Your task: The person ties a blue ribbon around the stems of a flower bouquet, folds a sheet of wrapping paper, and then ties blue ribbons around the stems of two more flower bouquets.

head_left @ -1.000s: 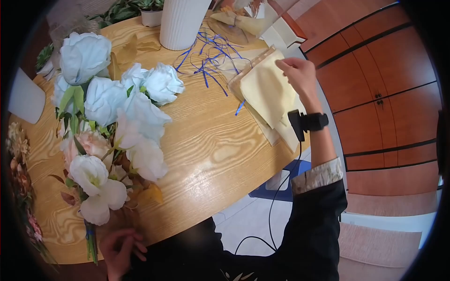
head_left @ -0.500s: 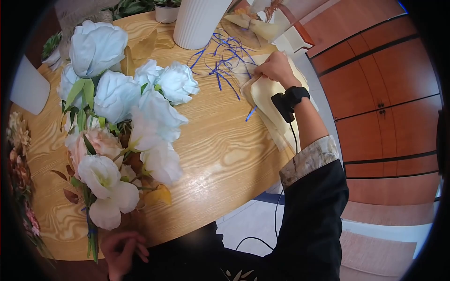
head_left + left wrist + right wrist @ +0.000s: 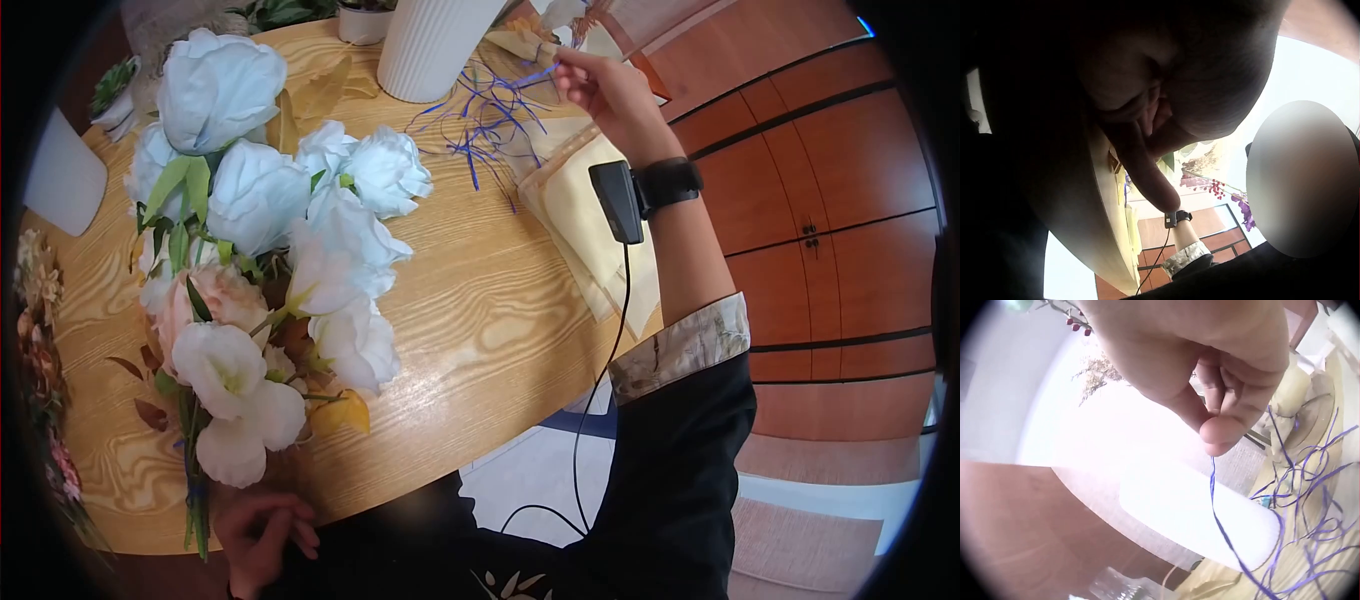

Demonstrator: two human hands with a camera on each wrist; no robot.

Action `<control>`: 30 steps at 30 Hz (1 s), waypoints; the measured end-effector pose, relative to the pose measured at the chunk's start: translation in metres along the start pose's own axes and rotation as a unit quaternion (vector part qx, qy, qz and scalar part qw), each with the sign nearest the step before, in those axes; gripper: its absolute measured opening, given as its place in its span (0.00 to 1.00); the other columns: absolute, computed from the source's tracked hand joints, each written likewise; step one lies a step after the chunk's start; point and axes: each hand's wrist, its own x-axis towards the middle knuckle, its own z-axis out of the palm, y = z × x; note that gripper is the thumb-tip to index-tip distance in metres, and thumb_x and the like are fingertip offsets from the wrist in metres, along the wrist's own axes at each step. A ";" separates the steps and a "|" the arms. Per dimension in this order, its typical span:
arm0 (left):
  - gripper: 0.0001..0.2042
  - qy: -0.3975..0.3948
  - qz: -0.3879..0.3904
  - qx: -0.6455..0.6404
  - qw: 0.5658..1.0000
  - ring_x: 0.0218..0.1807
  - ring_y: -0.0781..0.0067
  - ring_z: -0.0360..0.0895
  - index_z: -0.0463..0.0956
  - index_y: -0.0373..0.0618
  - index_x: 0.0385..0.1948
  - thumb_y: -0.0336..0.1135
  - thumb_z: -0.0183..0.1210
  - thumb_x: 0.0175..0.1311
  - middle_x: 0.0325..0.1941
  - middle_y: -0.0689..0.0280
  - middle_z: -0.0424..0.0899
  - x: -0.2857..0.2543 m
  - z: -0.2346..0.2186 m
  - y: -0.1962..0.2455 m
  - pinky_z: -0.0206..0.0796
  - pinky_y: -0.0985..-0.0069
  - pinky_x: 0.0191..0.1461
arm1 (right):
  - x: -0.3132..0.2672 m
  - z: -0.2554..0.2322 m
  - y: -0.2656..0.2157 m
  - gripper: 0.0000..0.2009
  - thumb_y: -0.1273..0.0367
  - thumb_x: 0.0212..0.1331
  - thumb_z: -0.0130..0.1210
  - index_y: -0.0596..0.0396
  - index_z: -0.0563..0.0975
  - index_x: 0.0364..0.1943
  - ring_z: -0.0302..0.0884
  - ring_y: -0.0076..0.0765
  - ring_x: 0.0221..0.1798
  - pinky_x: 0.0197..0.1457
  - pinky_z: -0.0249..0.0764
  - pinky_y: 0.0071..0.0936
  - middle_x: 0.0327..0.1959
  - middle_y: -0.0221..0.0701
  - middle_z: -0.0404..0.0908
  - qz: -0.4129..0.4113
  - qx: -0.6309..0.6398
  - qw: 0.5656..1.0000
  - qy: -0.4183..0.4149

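Note:
My right hand [image 3: 620, 95] is raised over the far right of the table, near a loose tangle of thin blue ribbon [image 3: 480, 125]. In the right wrist view, thumb and fingertips pinch one end of a ribbon strand [image 3: 1213, 487], which hangs down towards the tangle. My left hand [image 3: 262, 530] stays low at the table's near edge, its fingers loosely curled around nothing. Beside it are the bundled green stems [image 3: 197, 515] of a bouquet of pale blue, white and peach flowers [image 3: 250, 195], which lies across the left of the table.
Cream wrapping sheets [image 3: 580, 215] lie under my right forearm at the table's right side. A white ribbed vase [image 3: 435, 50] stands at the back, with a potted plant [image 3: 365, 22] beside it. More flowers [image 3: 42, 350] line the left edge. A cable [image 3: 610, 365] hangs from my right wrist.
My right hand has gone from above the wrapping sheets to the ribbon tangle, then up and away with a strand pinched. My left hand has hardly moved; the head view has shifted slightly.

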 end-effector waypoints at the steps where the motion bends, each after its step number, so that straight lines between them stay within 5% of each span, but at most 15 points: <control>1: 0.08 0.002 -0.017 -0.016 1.000 0.23 0.65 0.79 0.72 0.28 0.38 0.17 0.46 0.61 0.32 0.49 0.78 -0.001 0.001 0.002 0.74 0.75 0.20 | 0.000 0.002 -0.001 0.09 0.73 0.55 0.57 0.70 0.76 0.32 0.76 0.24 0.26 0.30 0.73 0.17 0.27 0.33 0.79 -0.001 0.000 1.000 -0.002; 4: 0.08 0.001 0.018 0.012 1.000 0.18 0.65 0.77 0.72 0.33 0.39 0.19 0.48 0.60 0.28 0.51 0.79 -0.001 -0.001 -0.006 0.70 0.75 0.17 | 0.000 0.001 0.004 0.13 0.71 0.53 0.59 0.73 0.75 0.33 0.77 0.27 0.28 0.32 0.74 0.17 0.29 0.35 0.79 -0.022 0.033 0.999 0.003; 6: 0.08 0.004 0.017 0.010 1.000 0.18 0.65 0.77 0.72 0.33 0.39 0.19 0.48 0.61 0.28 0.52 0.79 -0.001 0.000 -0.005 0.70 0.75 0.17 | -0.004 -0.005 0.018 0.21 0.65 0.54 0.60 0.72 0.74 0.45 0.78 0.31 0.40 0.44 0.74 0.20 0.38 0.40 0.80 -0.047 -0.193 0.977 0.070; 7: 0.08 0.005 0.010 0.011 1.000 0.18 0.65 0.77 0.72 0.33 0.39 0.19 0.48 0.61 0.28 0.52 0.79 -0.001 0.000 -0.004 0.70 0.75 0.17 | -0.007 -0.008 0.021 0.21 0.65 0.54 0.60 0.72 0.74 0.45 0.78 0.31 0.40 0.44 0.74 0.20 0.38 0.40 0.80 -0.048 -0.195 0.977 0.069; 9: 0.07 0.001 0.012 0.014 1.000 0.18 0.65 0.77 0.72 0.32 0.39 0.19 0.47 0.61 0.28 0.52 0.79 0.000 0.000 -0.004 0.70 0.75 0.17 | -0.018 -0.015 0.029 0.33 0.58 0.43 0.67 0.74 0.72 0.47 0.80 0.38 0.37 0.41 0.75 0.27 0.38 0.46 0.79 -0.092 -0.421 0.899 0.073; 10: 0.07 -0.003 0.013 0.018 1.000 0.18 0.65 0.77 0.72 0.32 0.39 0.19 0.47 0.61 0.28 0.52 0.79 0.000 -0.001 -0.004 0.70 0.75 0.17 | -0.024 -0.017 0.038 0.36 0.53 0.42 0.67 0.69 0.72 0.51 0.79 0.42 0.43 0.48 0.73 0.32 0.42 0.49 0.79 -0.137 -0.468 0.868 0.093; 15: 0.07 -0.002 0.011 0.023 1.000 0.17 0.65 0.77 0.72 0.32 0.38 0.19 0.47 0.60 0.28 0.52 0.79 -0.001 -0.005 -0.009 0.70 0.75 0.16 | -0.059 -0.022 0.064 0.39 0.47 0.43 0.65 0.67 0.72 0.52 0.76 0.46 0.50 0.53 0.71 0.34 0.48 0.49 0.77 -0.068 -0.493 0.864 0.078; 18: 0.07 0.004 0.004 0.026 1.000 0.17 0.65 0.76 0.72 0.32 0.38 0.18 0.47 0.60 0.27 0.52 0.78 0.001 -0.003 -0.007 0.70 0.75 0.16 | -0.070 -0.021 0.071 0.37 0.44 0.45 0.61 0.64 0.73 0.50 0.74 0.47 0.51 0.55 0.69 0.37 0.47 0.44 0.77 -0.049 -0.529 0.847 -0.015; 26: 0.07 0.002 0.017 0.037 0.999 0.17 0.66 0.76 0.73 0.32 0.37 0.19 0.47 0.60 0.27 0.52 0.78 0.001 0.001 -0.001 0.69 0.75 0.15 | -0.077 -0.029 0.111 0.31 0.47 0.54 0.55 0.60 0.71 0.51 0.66 0.49 0.57 0.60 0.62 0.44 0.52 0.42 0.70 -0.114 -0.557 0.823 -0.007; 28: 0.08 -0.002 -0.018 0.011 1.000 0.22 0.67 0.78 0.74 0.30 0.38 0.17 0.48 0.60 0.29 0.52 0.80 0.001 0.000 0.003 0.73 0.75 0.22 | -0.074 -0.041 0.117 0.31 0.48 0.55 0.55 0.61 0.69 0.51 0.66 0.52 0.56 0.61 0.60 0.43 0.52 0.46 0.70 -0.162 -0.570 0.805 -0.015; 30: 0.07 0.010 0.000 0.016 1.000 0.23 0.68 0.78 0.75 0.31 0.38 0.18 0.48 0.60 0.29 0.53 0.80 -0.002 0.005 0.000 0.72 0.76 0.24 | -0.081 -0.038 0.097 0.30 0.49 0.56 0.55 0.62 0.69 0.52 0.66 0.52 0.58 0.62 0.60 0.41 0.52 0.47 0.70 -0.127 -0.535 0.835 -0.028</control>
